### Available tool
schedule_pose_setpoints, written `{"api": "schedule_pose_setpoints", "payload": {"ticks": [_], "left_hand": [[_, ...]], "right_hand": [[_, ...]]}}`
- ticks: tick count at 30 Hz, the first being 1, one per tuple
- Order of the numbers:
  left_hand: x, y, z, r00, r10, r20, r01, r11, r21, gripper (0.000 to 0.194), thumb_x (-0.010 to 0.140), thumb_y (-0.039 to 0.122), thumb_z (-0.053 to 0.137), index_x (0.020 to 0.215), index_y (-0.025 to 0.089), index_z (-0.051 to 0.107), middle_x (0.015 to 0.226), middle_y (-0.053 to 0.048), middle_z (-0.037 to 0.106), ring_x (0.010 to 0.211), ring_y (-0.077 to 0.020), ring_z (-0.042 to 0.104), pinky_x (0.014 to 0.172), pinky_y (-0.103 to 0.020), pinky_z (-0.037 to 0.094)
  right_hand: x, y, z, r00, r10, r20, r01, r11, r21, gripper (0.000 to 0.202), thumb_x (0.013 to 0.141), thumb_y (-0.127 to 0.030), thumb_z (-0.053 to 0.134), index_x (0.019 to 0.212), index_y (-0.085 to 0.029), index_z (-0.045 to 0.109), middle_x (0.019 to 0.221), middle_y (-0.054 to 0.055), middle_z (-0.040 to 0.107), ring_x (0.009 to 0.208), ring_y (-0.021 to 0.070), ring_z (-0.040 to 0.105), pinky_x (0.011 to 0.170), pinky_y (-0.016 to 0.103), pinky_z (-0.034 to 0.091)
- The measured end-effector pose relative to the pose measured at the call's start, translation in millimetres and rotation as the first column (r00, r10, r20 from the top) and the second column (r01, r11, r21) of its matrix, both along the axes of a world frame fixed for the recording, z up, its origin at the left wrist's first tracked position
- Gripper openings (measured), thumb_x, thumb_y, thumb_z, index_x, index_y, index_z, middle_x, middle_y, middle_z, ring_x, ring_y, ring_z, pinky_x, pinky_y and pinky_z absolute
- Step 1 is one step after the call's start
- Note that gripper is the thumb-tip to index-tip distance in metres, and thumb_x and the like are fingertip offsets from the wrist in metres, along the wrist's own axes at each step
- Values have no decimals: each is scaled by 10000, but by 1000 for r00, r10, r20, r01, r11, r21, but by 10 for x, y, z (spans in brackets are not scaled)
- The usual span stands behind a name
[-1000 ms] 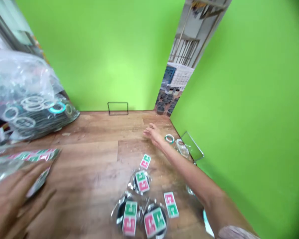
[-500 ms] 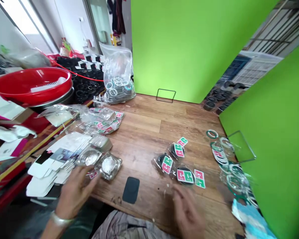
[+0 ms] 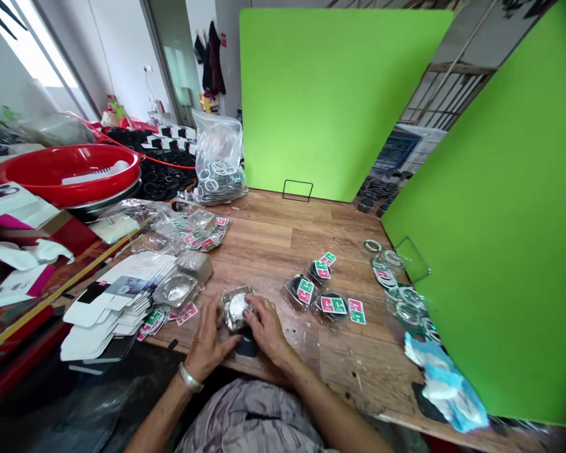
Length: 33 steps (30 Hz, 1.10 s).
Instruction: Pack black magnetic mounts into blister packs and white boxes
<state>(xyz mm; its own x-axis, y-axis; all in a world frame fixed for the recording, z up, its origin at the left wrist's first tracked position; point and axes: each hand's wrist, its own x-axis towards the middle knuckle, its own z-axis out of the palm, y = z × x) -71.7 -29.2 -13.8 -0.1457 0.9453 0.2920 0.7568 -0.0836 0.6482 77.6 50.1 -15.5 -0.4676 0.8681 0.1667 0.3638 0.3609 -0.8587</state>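
A clear plastic case with a round silvery centre lies between my hands near the table's front edge. My left hand is at its left side, fingers apart, thumb stretched toward the black card. From the right, my right hand rests its fingers on the case. The black card is partly covered by the case. Just left is another clear case, with red and green cards below it. Wrapped black round items with red and green cards lie to the right.
White folded boxes are stacked at the left, near a red basin. A bag of rings stands at the back. Loose rings and a blue-white cloth lie right, beside green panels.
The silvery case has moved right onto part of the black card. Both hands have come together around it, and the camera view has shifted.
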Motion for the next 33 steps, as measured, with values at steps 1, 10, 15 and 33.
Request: {"api": "schedule_pose_setpoints", "payload": {"ticks": [1, 10, 15, 33], "left_hand": [[-39, 29, -40, 1000, -11, 23, 11, 1000, -9, 814, 747, 288, 632, 1394, 204, 146, 1361, -180, 390, 1247, -290, 441, 967, -450, 455], [121, 235, 19, 997, -65, 41, 62, 996, 67, 861, 692, 300, 651, 1395, 212, 162, 1277, -177, 452, 1174, -340, 484, 956, -563, 427], [280, 275, 138, 984, -175, -37, 178, 978, 113, 729, 653, 132, 606, 1312, 213, 304, 1216, -125, 456, 1183, -301, 445, 999, -504, 408], [173, 175, 282, 966, -181, 186, 176, 983, 44, 809, 641, 31, 554, 1349, 259, 234, 1345, -121, 292, 1308, -284, 299, 1078, -516, 309]], "right_hand": [[-11, 0, -30, 999, 9, -35, -9, 1000, -9, 319, 846, -218, 541, 1157, -206, 610, 1171, 75, 609, 1097, 221, 524, 972, 395, 405], [325, -108, 234, 993, -41, -107, 51, 995, 86, 302, 816, -241, 602, 1108, -182, 652, 1148, 101, 578, 1070, 208, 532, 928, 336, 424], [270, -20, 446, 979, 117, -167, -119, 993, 1, 127, 772, -291, 681, 855, -211, 732, 765, 6, 545, 732, 137, 527, 679, 253, 436], [50, 85, 514, 915, 402, 42, -404, 910, 93, 211, 884, -169, 453, 901, -164, 663, 850, 50, 540, 759, 143, 500, 667, 247, 413]]}}
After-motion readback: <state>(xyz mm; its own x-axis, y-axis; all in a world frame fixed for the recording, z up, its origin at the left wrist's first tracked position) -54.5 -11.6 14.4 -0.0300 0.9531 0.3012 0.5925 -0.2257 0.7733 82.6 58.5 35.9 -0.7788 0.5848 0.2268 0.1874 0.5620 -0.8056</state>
